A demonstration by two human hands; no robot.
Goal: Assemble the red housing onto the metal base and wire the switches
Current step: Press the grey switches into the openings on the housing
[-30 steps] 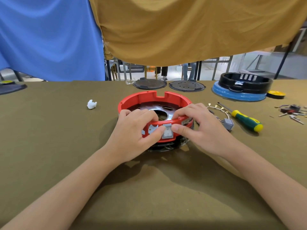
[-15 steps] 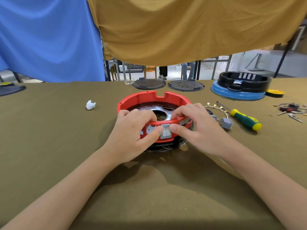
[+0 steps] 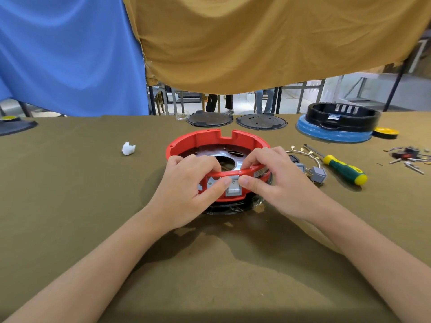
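Head view: red housing (image 3: pixel 217 145) already sits on the metal base (image 3: pixel 210 157), whose shiny plate with a round hole shows inside the ring, near the middle of the tabletop (image 3: pixel 70 206). Both hands work its near wall, where a grey switch (image 3: pixel 233 188) is being pressed into a slot. Left hand (image 3: pixel 186 194) hooks its fingers over the rim, thumb against the switch's left edge; right hand (image 3: pixel 277 180) does likewise, thumb on the right edge, so each hand grips the housing wall. A second slot to the left is partly hidden by the left thumb; whether it holds a switch cannot be told. Seating looks nearly done, judging by how flush the switch lies. Wiring appears still ahead: a loose switch (image 3: pixel 318 174) with wires (image 3: pixel 303 152) lies toward the right edge, beside a screwdriver (image 3: pixel 342 167). Housing is a glossy red ring, notched at its far side, over a dark underpart.
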